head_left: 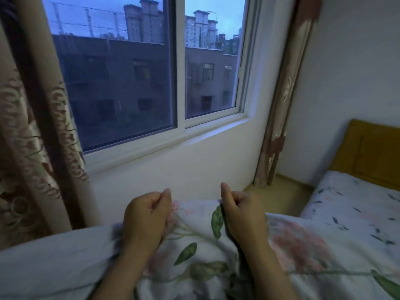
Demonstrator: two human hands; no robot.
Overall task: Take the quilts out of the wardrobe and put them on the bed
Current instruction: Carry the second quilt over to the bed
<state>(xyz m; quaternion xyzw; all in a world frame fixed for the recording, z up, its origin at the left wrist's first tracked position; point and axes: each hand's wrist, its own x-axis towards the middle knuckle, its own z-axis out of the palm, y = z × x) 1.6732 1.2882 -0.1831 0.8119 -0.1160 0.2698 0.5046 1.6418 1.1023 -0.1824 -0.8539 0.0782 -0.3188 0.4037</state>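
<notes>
A white quilt [303,252] printed with pink flowers and green leaves fills the bottom of the head view, raised in front of me. My left hand [147,215] grips its upper edge with curled fingers. My right hand [242,211] grips the same edge a little to the right, thumb pointing up. The bed [355,204] lies at the right, covered by a white sheet with small dark leaves, its yellow headboard [372,152] against the wall. The wardrobe is out of view.
A large window [138,74] faces me with a white sill below it. Patterned curtains hang at the left [32,148] and in the right corner [279,118]. A strip of floor [279,198] shows between wall and bed.
</notes>
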